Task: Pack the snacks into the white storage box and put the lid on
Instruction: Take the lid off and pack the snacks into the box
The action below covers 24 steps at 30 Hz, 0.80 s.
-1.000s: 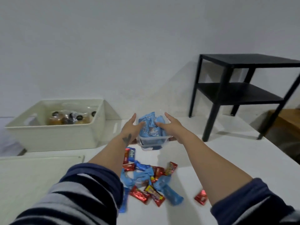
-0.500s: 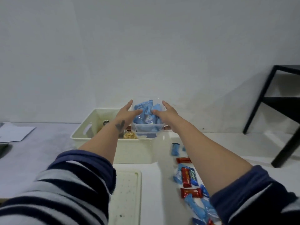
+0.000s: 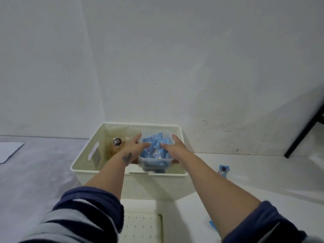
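Note:
The white storage box [image 3: 105, 165] stands against the wall, open at the top. Both my hands hold a small clear tub [image 3: 154, 163] full of blue snack packets inside the box's right half. My left hand [image 3: 134, 148] grips the tub's left side, my right hand [image 3: 172, 146] its right side. A clear bag of brownish snacks with a dark round label [image 3: 117, 142] lies in the box's left half. The white perforated lid [image 3: 142, 228] lies flat in front of the box, between my forearms.
One blue snack packet [image 3: 223, 170] lies on the white surface right of the box, and a blue scrap [image 3: 211, 223] shows by my right forearm. A black table leg [image 3: 305, 132] stands far right. A white sheet [image 3: 8, 151] lies far left.
I carried the tub of blue packets from above the loose snack pile leftward over the storage box and lowered it inside. The view turned left with it, so the snack pile has left the frame.

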Tool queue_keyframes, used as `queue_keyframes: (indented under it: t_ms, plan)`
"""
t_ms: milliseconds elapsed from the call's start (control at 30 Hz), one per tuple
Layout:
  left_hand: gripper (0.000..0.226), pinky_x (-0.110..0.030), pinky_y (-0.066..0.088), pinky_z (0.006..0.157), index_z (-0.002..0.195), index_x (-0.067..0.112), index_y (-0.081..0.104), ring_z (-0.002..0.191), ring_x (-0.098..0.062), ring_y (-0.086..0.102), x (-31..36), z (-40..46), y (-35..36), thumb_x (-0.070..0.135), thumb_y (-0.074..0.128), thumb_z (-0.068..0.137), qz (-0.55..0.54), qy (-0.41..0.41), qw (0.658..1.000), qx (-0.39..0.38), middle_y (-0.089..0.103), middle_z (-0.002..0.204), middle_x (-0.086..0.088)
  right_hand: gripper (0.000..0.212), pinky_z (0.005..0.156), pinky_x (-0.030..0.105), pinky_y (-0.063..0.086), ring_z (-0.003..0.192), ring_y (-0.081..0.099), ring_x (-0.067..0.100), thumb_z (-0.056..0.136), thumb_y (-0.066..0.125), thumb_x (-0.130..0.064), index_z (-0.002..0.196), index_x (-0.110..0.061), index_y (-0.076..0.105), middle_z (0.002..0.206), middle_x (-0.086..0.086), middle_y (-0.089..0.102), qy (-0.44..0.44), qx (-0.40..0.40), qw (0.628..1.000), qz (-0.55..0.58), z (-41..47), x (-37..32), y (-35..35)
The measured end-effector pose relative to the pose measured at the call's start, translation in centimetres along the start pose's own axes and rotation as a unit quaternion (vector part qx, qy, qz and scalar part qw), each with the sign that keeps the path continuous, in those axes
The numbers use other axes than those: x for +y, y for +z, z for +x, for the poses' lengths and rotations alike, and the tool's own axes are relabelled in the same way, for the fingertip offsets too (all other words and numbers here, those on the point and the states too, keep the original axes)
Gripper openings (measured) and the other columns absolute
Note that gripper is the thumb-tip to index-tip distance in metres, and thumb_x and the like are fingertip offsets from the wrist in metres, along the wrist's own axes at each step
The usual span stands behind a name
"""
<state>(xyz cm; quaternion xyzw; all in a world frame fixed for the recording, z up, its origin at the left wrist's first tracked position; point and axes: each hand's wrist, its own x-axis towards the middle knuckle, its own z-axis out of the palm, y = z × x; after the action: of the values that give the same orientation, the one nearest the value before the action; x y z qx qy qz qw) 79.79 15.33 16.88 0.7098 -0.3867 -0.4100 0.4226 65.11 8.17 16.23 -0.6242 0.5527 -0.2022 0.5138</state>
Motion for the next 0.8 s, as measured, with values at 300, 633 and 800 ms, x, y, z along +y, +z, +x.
queue_keyframes:
  t_ms: [300,633,800]
  plan:
    - [0.074,-0.047,0.036,0.11,0.15,0.026,0.025,0.13,-0.029,0.044,-5.5,4.7,1.2,0.025,0.064,0.086,0.071,-0.128,0.983,-0.115,0.038,0.15,-0.01,0.083,0.099,0.031,0.042,0.131,0.042,0.029,0.092,0.06,-0.021,0.153,-0.024,0.004,0.152,0.009,0.031,0.112,-0.062,0.991,-0.034,2.8,4.3,2.2]
    - [0.089,-0.041,0.031,0.112,0.152,0.03,-0.007,0.14,-0.032,0.029,-4.8,4.4,2.1,0.017,0.059,0.093,0.188,-0.153,0.96,-0.14,0.022,0.157,-0.012,0.06,0.103,0.035,0.038,0.134,0.038,0.026,0.09,0.053,-0.012,0.145,-0.017,0.029,0.147,0.008,0.037,-0.108,0.029,0.943,-0.314,2.6,3.5,2.6]
    - [0.095,-0.038,0.039,0.108,0.153,0.026,-0.003,0.13,-0.031,0.042,-4.4,4.5,2.7,0.016,0.065,0.088,0.259,-0.137,0.941,-0.169,0.029,0.154,-0.014,0.073,0.121,0.045,-0.003,0.148,-0.014,0.029,0.096,0.046,-0.031,0.153,-0.013,0.003,0.16,0.015,-0.009,-0.128,0.058,0.86,-0.491,2.6,4.8,0.6]
